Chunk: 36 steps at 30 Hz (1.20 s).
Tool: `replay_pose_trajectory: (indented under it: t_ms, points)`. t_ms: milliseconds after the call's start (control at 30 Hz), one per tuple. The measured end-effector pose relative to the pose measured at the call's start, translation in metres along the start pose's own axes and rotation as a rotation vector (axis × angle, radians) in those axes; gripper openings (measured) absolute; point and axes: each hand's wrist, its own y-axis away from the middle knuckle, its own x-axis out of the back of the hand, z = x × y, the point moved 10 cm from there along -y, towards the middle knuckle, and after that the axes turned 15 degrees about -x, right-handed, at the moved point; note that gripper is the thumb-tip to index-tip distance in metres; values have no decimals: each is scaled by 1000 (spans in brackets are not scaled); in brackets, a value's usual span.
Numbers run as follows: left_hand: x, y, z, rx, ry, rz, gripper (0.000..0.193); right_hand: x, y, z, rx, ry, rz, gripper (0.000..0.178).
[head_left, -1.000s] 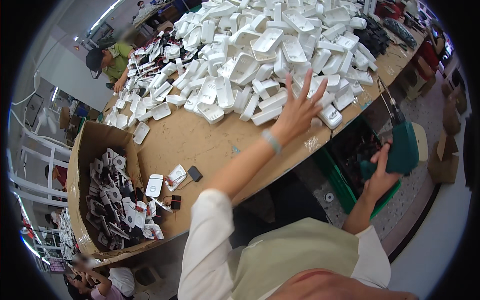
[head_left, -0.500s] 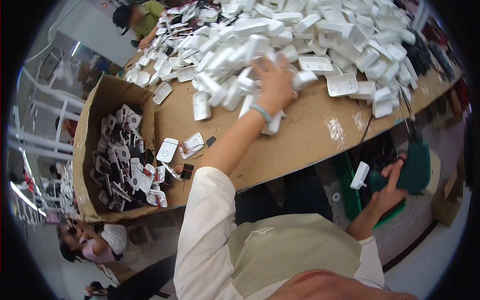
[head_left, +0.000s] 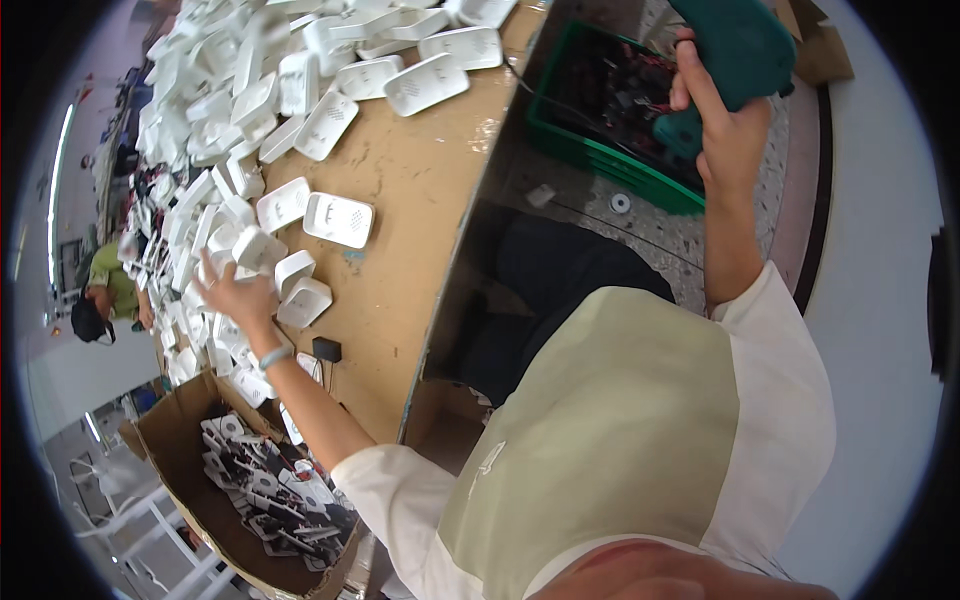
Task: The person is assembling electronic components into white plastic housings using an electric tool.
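My left hand (head_left: 238,298) reaches over the near edge of a heap of white plastic shells (head_left: 325,125), its fingers spread. It is among several shells, close to a small open white shell (head_left: 305,302); I see nothing gripped in it. At the upper right my right hand (head_left: 732,140) wraps round a dark green pistol-shaped tool (head_left: 740,55), held above a green crate (head_left: 600,165). The top of the tool is cut off by the picture's edge, so its kind is unclear.
A cardboard box (head_left: 185,490) of wired white and black parts stands lower left. A small black block (head_left: 326,349) lies on the brown tabletop (head_left: 390,250). Across the heap is a person in a green shirt (head_left: 112,275). A white ring (head_left: 620,203) lies on the floor.
The whole view has turned, swinging the table and heap leftward. My left hand has left the heap's middle for shells nearer the box. The white shell near my right hand is gone from there.
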Motion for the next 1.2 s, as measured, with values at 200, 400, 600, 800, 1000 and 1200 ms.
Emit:
replay_pose_trajectory:
  t_ms: [200, 400, 600, 800, 1000, 1200]
  points:
    - [106, -8, 60, 78, 270, 214, 47, -3, 11, 21, -88, -77, -65, 19]
    - [151, 61, 143, 183, 578, 221, 37, -37, 18, 22, -181, -112, -130, 16]
    - [107, 119, 190, 320, 460, 81, 47, -56, 38, 44, -310, -132, -188, 19]
    - [61, 99, 140, 181, 105, -37, 32, -114, 65, 50, -368, -135, -439, 23]
    - [42, 82, 200, 82, 15, -64, 12, -130, 85, 61, -366, -53, -568, 22]
    - [73, 98, 228, 231, 301, 48, 18, -162, 95, 59, -388, -13, -665, 22]
